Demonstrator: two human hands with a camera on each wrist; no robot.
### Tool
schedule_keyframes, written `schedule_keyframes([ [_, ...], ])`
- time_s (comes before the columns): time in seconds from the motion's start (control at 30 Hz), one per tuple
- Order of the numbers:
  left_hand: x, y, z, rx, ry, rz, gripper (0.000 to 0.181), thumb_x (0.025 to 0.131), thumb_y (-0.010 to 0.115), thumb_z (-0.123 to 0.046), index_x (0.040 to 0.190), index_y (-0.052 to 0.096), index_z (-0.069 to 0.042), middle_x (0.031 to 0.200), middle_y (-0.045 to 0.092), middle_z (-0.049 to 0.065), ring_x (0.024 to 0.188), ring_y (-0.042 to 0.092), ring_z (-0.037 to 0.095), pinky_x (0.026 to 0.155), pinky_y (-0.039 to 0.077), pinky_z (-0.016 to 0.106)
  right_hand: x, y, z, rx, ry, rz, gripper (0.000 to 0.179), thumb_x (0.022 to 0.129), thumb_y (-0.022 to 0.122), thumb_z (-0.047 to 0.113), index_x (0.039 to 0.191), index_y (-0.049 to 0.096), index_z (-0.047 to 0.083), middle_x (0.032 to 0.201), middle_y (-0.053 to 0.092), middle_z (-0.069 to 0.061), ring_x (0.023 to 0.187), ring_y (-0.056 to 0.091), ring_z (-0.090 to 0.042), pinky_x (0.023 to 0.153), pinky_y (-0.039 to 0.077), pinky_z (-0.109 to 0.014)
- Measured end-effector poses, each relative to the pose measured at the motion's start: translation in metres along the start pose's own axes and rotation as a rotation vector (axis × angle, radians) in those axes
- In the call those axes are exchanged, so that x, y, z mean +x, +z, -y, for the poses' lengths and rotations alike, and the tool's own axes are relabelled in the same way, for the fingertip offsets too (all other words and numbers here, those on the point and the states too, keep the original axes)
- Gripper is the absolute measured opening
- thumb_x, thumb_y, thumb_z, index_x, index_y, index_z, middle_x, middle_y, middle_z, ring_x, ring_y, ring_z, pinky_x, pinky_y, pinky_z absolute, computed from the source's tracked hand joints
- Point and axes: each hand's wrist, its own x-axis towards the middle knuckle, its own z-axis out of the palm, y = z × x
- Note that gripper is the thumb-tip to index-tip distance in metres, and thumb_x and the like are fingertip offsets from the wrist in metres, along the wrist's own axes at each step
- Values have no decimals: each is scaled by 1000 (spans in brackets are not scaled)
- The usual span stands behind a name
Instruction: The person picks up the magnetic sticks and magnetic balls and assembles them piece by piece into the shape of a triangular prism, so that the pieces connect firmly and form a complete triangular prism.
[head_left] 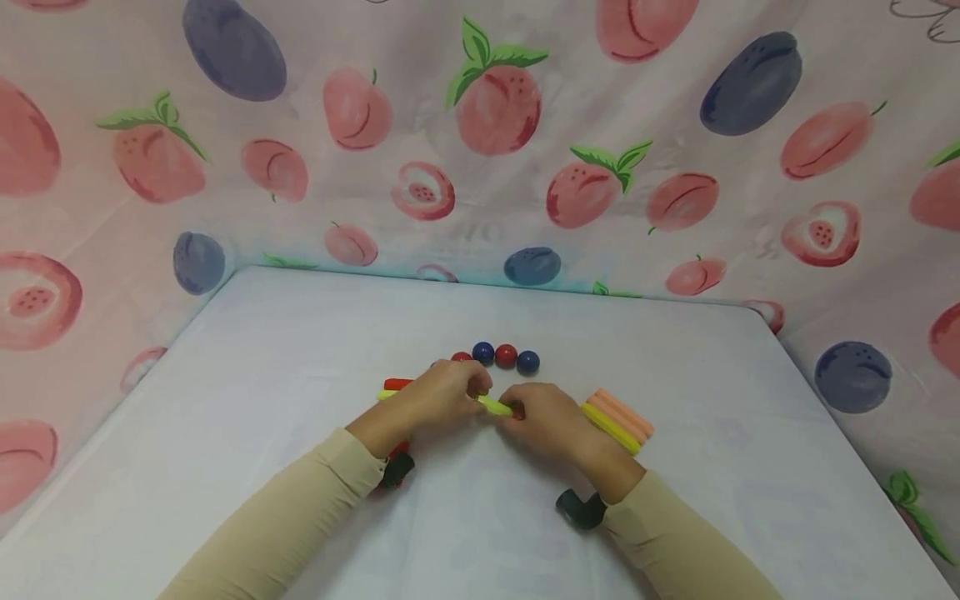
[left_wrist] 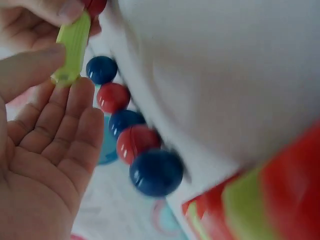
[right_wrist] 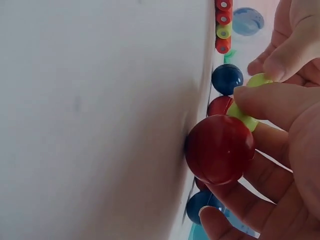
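Between the two hands a short, ribbed yellow-green rod (head_left: 495, 406) is held, with a glossy red ball (right_wrist: 220, 149) at its right-hand end. My left hand (head_left: 442, 392) pinches the rod's other end between thumb and fingertips, palm showing in the left wrist view. The right hand (head_left: 547, 421) grips the rod close to the ball with its thumb and fingers, the ball sitting beside the fingers in the right wrist view. Just beyond the hands lies a row of alternating blue balls (head_left: 528, 362) and red balls (head_left: 506, 357), partly hidden by the left hand.
Right of the right hand lie a yellow rod (head_left: 611, 428) and salmon rods (head_left: 622, 414), side by side. Red rods (head_left: 397, 384) and yellow-green ones lie by the left forearm, partly covered. The white table (head_left: 300, 333) meets a fruit-printed cloth (head_left: 465, 217) behind.
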Motion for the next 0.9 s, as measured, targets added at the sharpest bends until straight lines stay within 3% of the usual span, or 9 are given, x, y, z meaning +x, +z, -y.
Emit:
schedule_keyframes([
  [0.27, 1, -24, 8, 80, -46, -57, 38, 91, 75, -10, 126, 63, -3, 119, 66, 11, 113, 60, 26, 100, 49, 38, -4, -2, -2, -37, 30, -27, 23, 91, 75, 21, 113, 73, 12, 85, 62, 7, 79, 54, -15, 78, 49, -33],
  [0.43, 5, -32, 20, 118, -128, -41, 42, 93, 71, -9, 133, 60, -5, 131, 61, 13, 122, 55, 27, 105, 45, 43, -5, -3, -3, -38, 50, -21, 24, 91, 74, 23, 113, 71, 13, 87, 62, 6, 80, 55, -16, 79, 50, -33],
  [0.6, 6, -35, 32, 114, -187, -9, 41, 94, 70, -9, 134, 60, -4, 128, 61, 13, 115, 56, 26, 101, 48, 41, -6, -4, -6, -28, 73, -17, 23, 91, 74, 19, 113, 70, 13, 90, 63, 5, 81, 55, -16, 79, 51, -33],
  [0.9, 7, -35, 40, 62, -214, 23, 39, 94, 70, -10, 132, 61, -4, 119, 63, 12, 100, 58, 24, 91, 54, 36, -7, -5, -8, -1, 85, -28, 24, 90, 74, 16, 114, 69, 11, 93, 64, 4, 84, 56, -16, 83, 52, -34],
])
